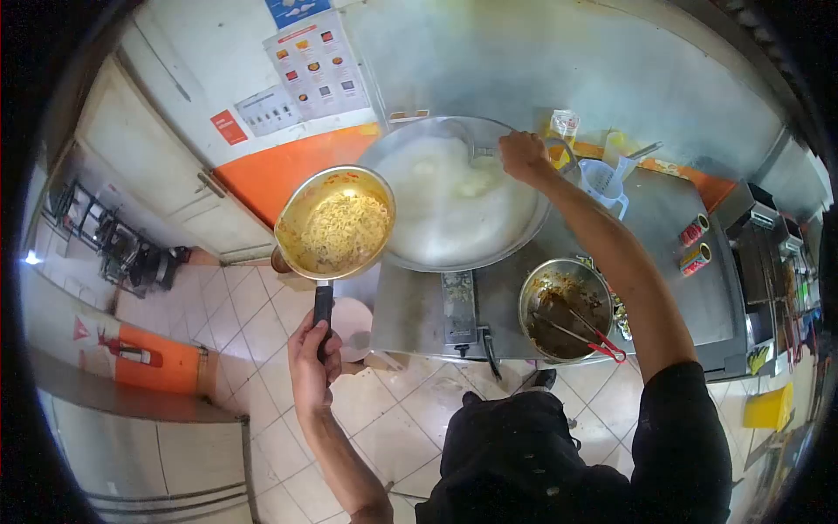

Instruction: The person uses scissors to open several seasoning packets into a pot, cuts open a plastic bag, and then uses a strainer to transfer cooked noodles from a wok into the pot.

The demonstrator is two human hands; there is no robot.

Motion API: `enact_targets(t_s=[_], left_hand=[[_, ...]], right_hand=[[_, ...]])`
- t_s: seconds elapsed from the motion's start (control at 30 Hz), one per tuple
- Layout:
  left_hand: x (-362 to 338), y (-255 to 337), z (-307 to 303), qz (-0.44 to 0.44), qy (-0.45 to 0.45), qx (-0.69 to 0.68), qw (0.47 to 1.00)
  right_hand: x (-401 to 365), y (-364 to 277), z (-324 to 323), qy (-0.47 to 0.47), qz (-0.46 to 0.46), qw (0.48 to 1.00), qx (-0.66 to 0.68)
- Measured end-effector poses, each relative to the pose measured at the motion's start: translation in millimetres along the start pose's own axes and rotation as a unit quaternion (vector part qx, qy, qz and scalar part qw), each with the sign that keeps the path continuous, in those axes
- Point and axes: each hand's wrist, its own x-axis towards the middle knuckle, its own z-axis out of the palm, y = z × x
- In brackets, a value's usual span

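My left hand (316, 358) is closed round the black handle of a saucepan (288, 249), raised at the left of a large round pan. Pale yellow small pieces, perhaps short noodles or grains (345, 223), cover the saucepan's bottom. Steaming whitish liquid fills the wide metal pan (524, 249), and the steam blurs its surface. Over that pan's far right rim, my right hand (525, 159) grips a metal ladle-like utensil (480, 152); its lower end is lost in the steam. A metal bowl (528, 306) with brown sauce residue and red-handled tongs (602, 345) sits on the counter nearer me.
Behind my right forearm stand a clear measuring jug (602, 182) and a yellow-and-white packet (564, 127). Two red cans (695, 244) lie or stand farther right on the steel counter (663, 306). A white round container (351, 325) is below the saucepan. A fire extinguisher (135, 352) is at left.
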Motion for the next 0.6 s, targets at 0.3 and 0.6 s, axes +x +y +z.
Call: enact_targets(t_s=[0.3,0.6], left_hand=[[-10,-4,-23,0.007,0.036,-0.013,0.999],[-15,-1,-26,0.004,0.037,-0.014,0.999]], right_hand=[[-2,-6,11,-0.068,0.047,0.991,0.106],[-9,2,9,-0.099,0.099,0.967,0.214]])
